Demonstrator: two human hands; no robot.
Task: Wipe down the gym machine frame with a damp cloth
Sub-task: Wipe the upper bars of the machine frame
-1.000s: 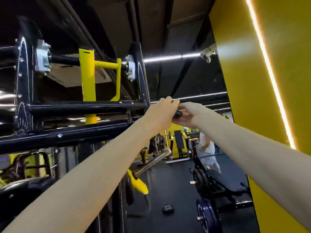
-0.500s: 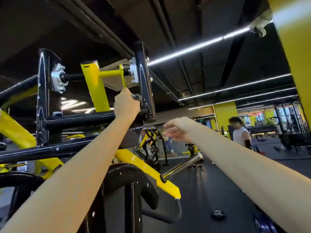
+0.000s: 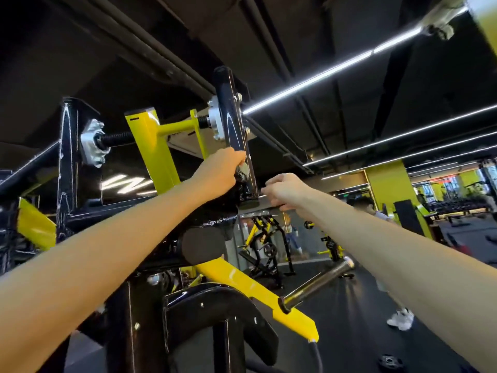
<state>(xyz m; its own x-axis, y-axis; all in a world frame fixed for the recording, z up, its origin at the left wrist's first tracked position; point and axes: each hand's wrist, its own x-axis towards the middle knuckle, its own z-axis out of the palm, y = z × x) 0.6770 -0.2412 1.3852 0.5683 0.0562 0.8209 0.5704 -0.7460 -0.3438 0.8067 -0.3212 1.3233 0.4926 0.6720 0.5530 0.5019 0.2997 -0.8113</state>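
The gym machine frame is glossy black painted steel with bright scuffs and streaks along its edges. It shows two uprights: the left black upright (image 3: 69, 146) and the right black upright (image 3: 233, 130). Each carries one silver bearing block, two in all: one (image 3: 92, 143) on the left upright and one (image 3: 215, 122) on the right. A yellow steel arm (image 3: 152, 149) hangs between them on a threaded black shaft.

There is one grey-white crumpled cloth (image 3: 243, 172), of which only a small wad shows. It is pressed against the near face of the right upright, just above that upright's lower end. Whether it is damp cannot be told. The left hand (image 3: 220, 168) is curled tightly round the cloth, its knuckles against the upright. The right hand (image 3: 287, 192) is beside the upright's lower end and apart from it. Its fingers are loosely bent and nothing is visible in them.

Below the hands are one black round foam roller (image 3: 201, 246), one long yellow lever (image 3: 242, 281) and one bare steel bar (image 3: 318, 284) jutting from the lever. One small black weight plate (image 3: 390, 360) lies on the dark floor (image 3: 349, 332). One person (image 3: 363, 205) stands behind the right forearm.
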